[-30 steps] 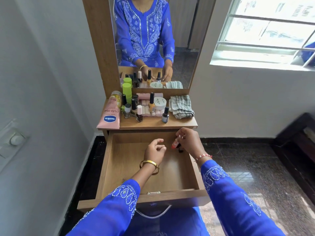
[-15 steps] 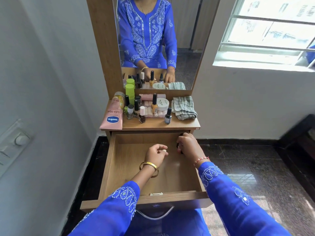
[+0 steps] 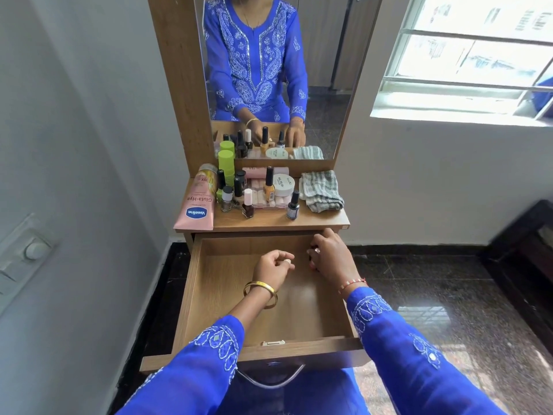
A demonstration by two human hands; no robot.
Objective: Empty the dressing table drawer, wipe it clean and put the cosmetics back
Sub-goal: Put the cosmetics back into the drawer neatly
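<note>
Drawer (image 3: 191, 295) stands pulled out, nearly bare. Right hand (image 3: 330, 259) curls over a small, mostly hidden item at the far right corner; left hand (image 3: 273, 266), loosely curled, holds nothing visible. Cosmetics (image 3: 248, 193) and cloth (image 3: 321, 190) lie beyond both hands, so wiping and refilling appear outstanding.

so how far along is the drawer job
Emptying looks done: the drawer floor shows bare wood, and the Vaseline tube and nail polish bottles stand on the dressing table top. The right hand grips something small and dark at the drawer's back right; the left hand hovers, loosely curled. The folded cloth lies apart; most cosmetics remain out.
</note>
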